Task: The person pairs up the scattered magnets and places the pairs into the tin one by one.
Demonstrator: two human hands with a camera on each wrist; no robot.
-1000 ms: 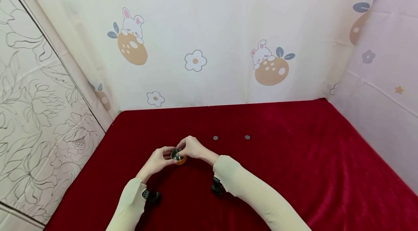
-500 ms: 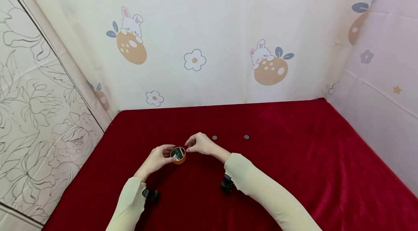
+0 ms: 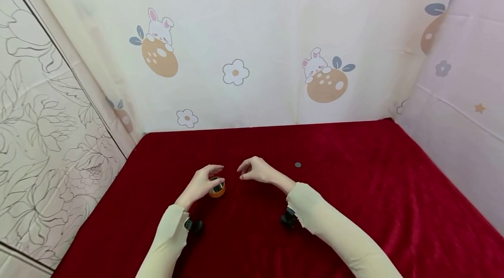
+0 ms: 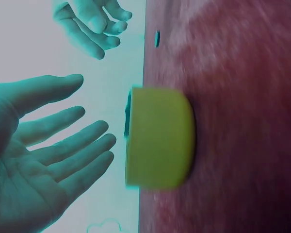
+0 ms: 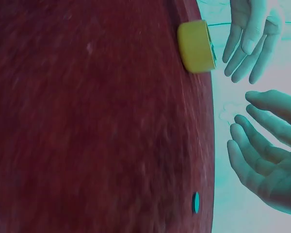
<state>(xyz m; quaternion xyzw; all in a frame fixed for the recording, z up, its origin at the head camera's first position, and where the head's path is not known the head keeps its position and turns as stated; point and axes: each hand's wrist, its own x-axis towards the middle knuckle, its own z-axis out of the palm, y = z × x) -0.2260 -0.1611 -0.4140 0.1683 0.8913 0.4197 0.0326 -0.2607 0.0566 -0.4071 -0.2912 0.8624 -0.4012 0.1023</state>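
Note:
A small round orange bowl-like container [image 3: 216, 191] stands upright on the red cloth, with something dark and shiny inside. In the left wrist view the container [image 4: 160, 138] looks yellow. My left hand [image 3: 202, 184] hovers just above and beside it, fingers extended and apart from it; the left wrist view shows a gap between the fingertips and its rim. To the right, my right hand [image 3: 257, 170] hangs over the cloth with loosely bent fingers, holding nothing. A small grey disc [image 3: 298, 165] lies farther right. One disc [image 5: 196, 202] also shows in the right wrist view.
Red velvet cloth [image 3: 354, 190] covers the table. A pale printed curtain [image 3: 252, 103] rises along the back edge, with another at the right. A flower-patterned panel [image 3: 51, 129] stands at the left.
My right hand has drawn away from the container to the right, and the nearer disc is now hidden in the head view. My left hand has let go of the container and lifted.

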